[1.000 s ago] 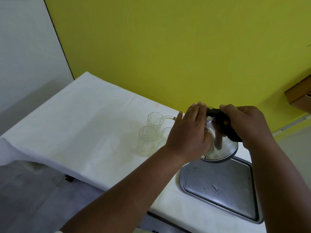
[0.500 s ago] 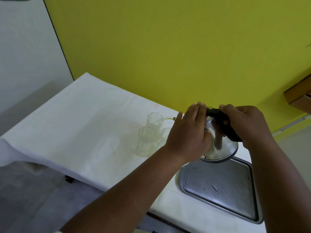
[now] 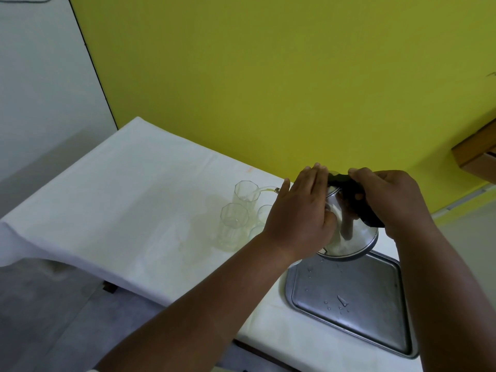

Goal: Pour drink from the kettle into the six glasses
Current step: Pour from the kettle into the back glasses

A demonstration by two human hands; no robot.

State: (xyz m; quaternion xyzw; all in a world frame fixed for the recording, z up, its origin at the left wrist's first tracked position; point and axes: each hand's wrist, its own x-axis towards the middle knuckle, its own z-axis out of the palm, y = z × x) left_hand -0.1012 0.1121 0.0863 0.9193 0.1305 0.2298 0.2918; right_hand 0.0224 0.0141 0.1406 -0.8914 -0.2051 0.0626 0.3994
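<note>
right hand (image 3: 386,200) closed in a fist round the black handle (image 3: 357,202) of the steel kettle (image 3: 354,237). left hand (image 3: 300,213) flat, fingers together, pressed on the kettle's side. kettle tipped toward 9 o'clock, held over the tray (image 3: 349,299) edge; pale stream (image 3: 268,188) runs from spout into the far glass (image 3: 247,194). near glass (image 3: 233,224) at 7 o'clock of it; two more partly hidden behind the left hand. no readable writing. versus 0.5 s ago: hands, kettle tilt, stream unchanged.
</note>
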